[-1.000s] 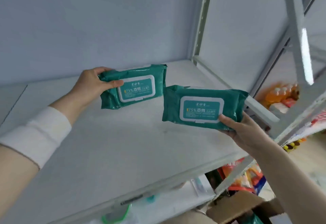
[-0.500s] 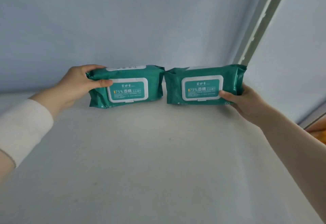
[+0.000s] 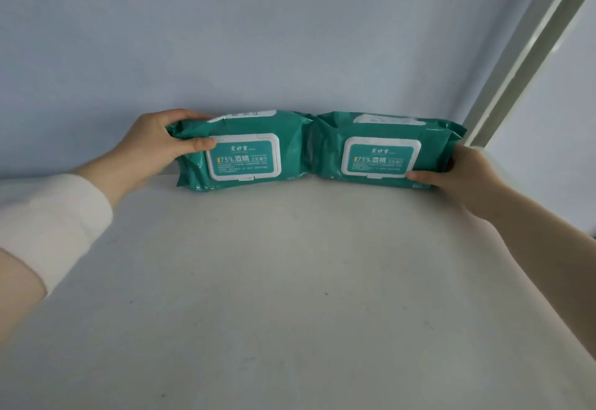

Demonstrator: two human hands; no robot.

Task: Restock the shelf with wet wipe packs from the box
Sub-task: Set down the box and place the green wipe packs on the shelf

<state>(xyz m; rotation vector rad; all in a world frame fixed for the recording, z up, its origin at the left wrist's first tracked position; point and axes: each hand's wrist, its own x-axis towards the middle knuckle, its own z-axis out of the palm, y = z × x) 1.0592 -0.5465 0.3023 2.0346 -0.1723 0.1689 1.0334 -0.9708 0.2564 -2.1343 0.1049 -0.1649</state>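
Two teal plastic wet wipe packs, the left one (image 3: 245, 155) and the right one (image 3: 383, 151), have white flip lids. They stand on edge, end to end and touching, along the back edge of the white shelf (image 3: 290, 280).

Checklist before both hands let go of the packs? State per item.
1. Is the left pack seated on the shelf: ok, its bottom edge meets the surface.
2. Is the right pack seated on the shelf: ok.
3. Side by side, lids facing out: ok, ends touch.
4. Backed against the rear wall: cannot tell, the gap is hidden.
5. Stand unaided: cannot tell; the left hand grips the left pack's end and the right hand grips the right pack's.
6. Right pack clear of the corner post: cannot tell.
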